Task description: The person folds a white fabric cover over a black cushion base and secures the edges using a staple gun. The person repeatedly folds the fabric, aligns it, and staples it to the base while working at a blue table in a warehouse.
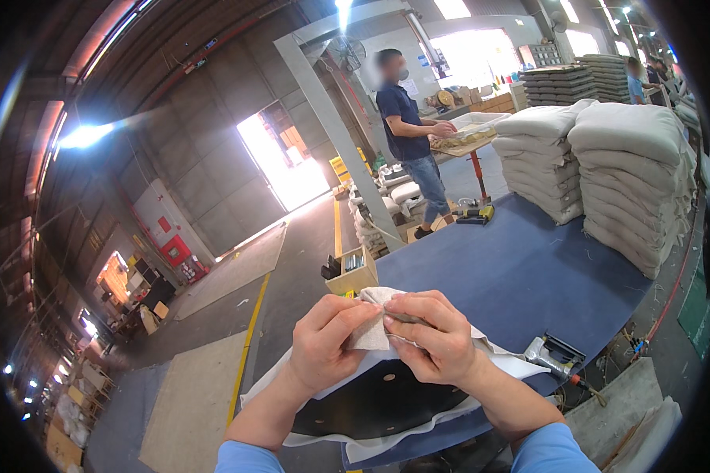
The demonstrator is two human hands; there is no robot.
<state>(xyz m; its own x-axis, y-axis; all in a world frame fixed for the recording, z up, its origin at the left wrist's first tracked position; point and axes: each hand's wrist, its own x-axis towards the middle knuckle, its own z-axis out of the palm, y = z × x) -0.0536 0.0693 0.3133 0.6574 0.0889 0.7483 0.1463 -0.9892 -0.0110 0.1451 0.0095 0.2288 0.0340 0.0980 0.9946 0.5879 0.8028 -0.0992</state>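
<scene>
Head view | my left hand [331, 343] and right hand [438, 335], close together, both clamped on pale fabric [368, 339]; the fabric borders a black panel [371, 406] (small holes in its face) at the blue table's [481, 268] near edge; pneumatic gun [554, 356] lying rightward; pale stacks [627, 169] beyond

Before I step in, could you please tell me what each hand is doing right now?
Left hand: closed, pinching the pale fabric.
Right hand: closed, pinching the same fabric, close beside the left hand.
</scene>
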